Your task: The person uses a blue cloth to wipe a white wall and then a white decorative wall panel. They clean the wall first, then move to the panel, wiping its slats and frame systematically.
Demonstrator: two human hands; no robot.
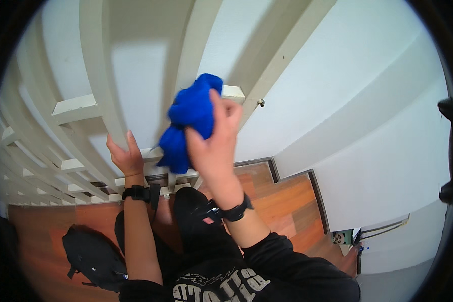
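A bunched blue cloth [194, 113] is gripped in my right hand [219, 139], its fingers and thumb around the right side of it. The cloth lies against a slat of a cream-painted slatted frame [194, 41], near a short crosspiece [233, 93]; the exact contact is hidden behind it. To the left, my left hand [126, 154] is wrapped around the lower part of another upright slat [98, 68], thumb on its right side. Both wrists wear black straps.
A white wall stands behind the frame and to the right, with dark skirting [319, 200] along the wooden floor [298, 200]. A small knob [261, 102] sits beside the right slat. A black backpack [92, 258] lies on the floor at lower left. A panda-printed item [341, 237] is at lower right.
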